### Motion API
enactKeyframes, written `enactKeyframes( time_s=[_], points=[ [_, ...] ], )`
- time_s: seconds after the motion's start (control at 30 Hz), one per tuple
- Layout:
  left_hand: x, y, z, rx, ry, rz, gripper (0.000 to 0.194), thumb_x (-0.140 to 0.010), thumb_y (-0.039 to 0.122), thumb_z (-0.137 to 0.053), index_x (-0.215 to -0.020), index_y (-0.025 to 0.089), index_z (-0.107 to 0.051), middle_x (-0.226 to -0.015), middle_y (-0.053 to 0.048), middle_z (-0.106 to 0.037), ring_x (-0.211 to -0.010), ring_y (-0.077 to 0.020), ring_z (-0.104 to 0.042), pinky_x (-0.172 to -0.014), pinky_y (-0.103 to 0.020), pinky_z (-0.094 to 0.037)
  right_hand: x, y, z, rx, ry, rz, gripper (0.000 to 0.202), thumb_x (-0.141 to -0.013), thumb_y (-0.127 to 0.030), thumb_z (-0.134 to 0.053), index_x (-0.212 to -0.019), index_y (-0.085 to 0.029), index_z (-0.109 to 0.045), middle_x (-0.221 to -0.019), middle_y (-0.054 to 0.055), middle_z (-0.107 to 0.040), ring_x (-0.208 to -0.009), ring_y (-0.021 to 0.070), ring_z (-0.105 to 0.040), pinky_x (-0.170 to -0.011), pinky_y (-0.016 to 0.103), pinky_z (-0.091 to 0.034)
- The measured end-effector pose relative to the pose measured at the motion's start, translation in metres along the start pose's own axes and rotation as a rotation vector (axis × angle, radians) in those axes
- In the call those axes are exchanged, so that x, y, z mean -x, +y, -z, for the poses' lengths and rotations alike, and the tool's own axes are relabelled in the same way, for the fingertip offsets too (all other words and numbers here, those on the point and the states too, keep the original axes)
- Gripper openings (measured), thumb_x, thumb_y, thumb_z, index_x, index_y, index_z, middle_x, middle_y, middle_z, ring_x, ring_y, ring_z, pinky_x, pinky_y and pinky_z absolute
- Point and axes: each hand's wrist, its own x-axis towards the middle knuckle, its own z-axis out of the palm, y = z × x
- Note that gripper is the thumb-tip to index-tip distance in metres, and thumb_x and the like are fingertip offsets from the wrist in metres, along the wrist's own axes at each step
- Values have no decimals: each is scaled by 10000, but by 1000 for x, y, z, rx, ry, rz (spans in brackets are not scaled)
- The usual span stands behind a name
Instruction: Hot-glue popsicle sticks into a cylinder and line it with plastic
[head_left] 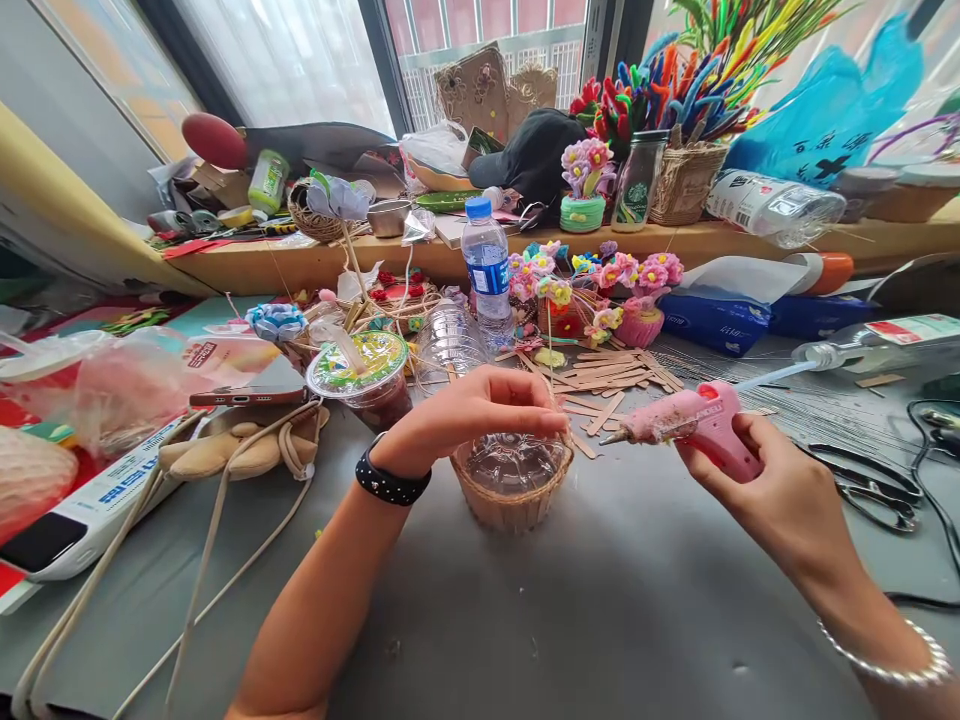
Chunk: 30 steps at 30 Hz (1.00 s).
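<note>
My right hand [780, 480] is wrapped round the handle of a pink hot glue gun [709, 425]. Its nozzle points left, apart from the small round basket [510, 505] at the table's middle. That basket has a clear plastic inside, a wall of light wooden strips and a twine edging along its rim. Over the basket reaches my left hand [502, 405], with a black dotted band on the wrist. Its fingertips pinch a thin twine [550, 345] at the right side of the rim, and the hand hides the basket's far edge.
Flat wooden sticks [619, 375] lie scattered behind the basket. A water bottle [487, 270] and a lidded drink cup [360, 375] stand at the back left. Black scissors [874, 490] rest by my right hand. A phone [251, 395] lies on the left.
</note>
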Motion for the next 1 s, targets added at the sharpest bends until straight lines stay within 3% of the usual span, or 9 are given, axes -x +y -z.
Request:
enactKeyframes(
  time_s=[0.13,0.23,0.63,1.0],
  points=[
    [0,1,-1,-37,38,23,143,-726,219,-597,-628,132,-540,-648,26,-513,-622,-61,-470,-602,-182,-375,13,-7,-8,-11,174,74,388,-638,-531,-520,-836,-200,-479,-627,35,-535,-521,180,-481,-512,308,-361],
    [-1,0,-1,-40,41,19,154,-727,220,-594,-619,129,-532,-654,28,-512,-623,-60,-468,-607,-183,-372,18,-10,-11,7,237,97,365,-639,-507,-538,-821,-195,-483,-619,36,-536,-509,167,-465,-507,300,-354],
    [-1,1,-2,-16,60,26,186,-735,225,-584,-605,134,-486,-633,34,-485,-593,-56,-447,-577,-177,-357,20,-9,-17,-3,266,123,398,-629,-490,-558,-863,-177,-482,-616,21,-524,-493,146,-456,-506,284,-361],
    [-1,0,-1,33,31,5,182,-757,185,-572,-607,125,-486,-631,47,-475,-594,-38,-426,-562,-156,-324,22,-14,-15,-21,242,54,375,-614,-469,-573,-847,-195,-464,-687,47,-564,-540,172,-504,-528,296,-369]
  ],
)
